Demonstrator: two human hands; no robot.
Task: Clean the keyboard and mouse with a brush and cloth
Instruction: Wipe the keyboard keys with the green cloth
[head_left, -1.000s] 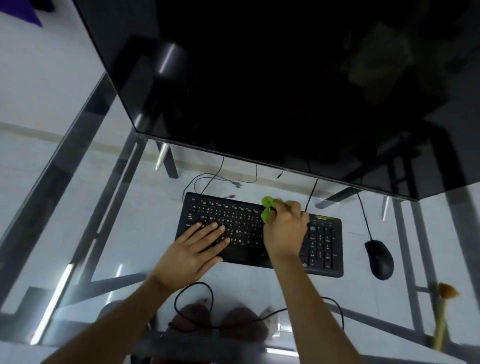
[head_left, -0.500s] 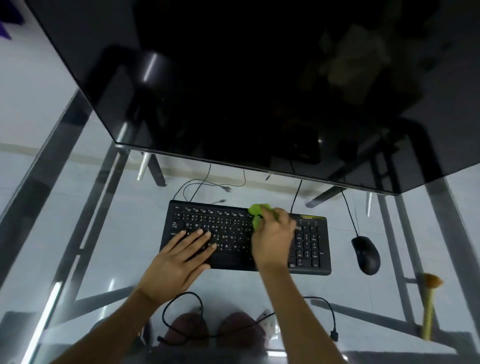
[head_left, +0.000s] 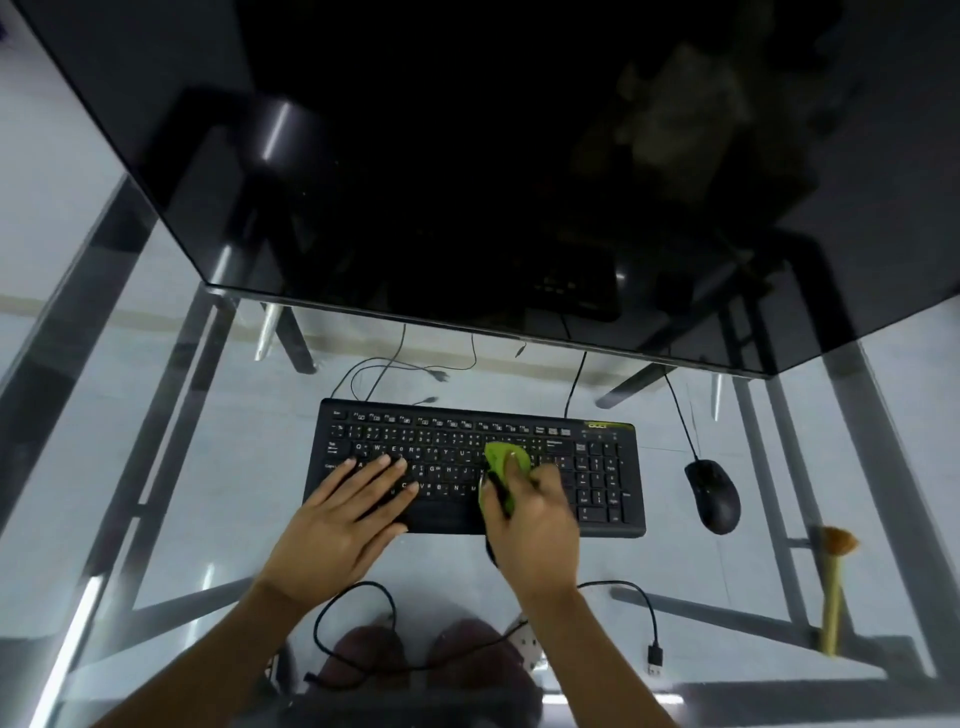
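A dark monitor (head_left: 519, 156) fills the top of the view, its screen off and reflective, standing at the back of a glass table (head_left: 208, 467) with a metal frame showing through it. In front of the monitor lies a black keyboard (head_left: 602, 467), square to the table edge, its cable running back under the screen. The left hand (head_left: 337, 525) lies flat on the keyboard's left half, fingers straight and slightly spread over the letter keys. The right hand (head_left: 535, 530) sits over the middle of the keyboard, fingers curled round a bunched green cloth (head_left: 501, 475) that it presses onto the keys. A black mouse (head_left: 712, 496) rests on the table just right of the keyboard, apart from it, with its cord leading back. Near the right edge lies a brush (head_left: 834, 587) with a yellow handle and tan bristles, well apart from both hands. A loose black cable (head_left: 641, 603) curls on the table nearest the person, ending in a plug
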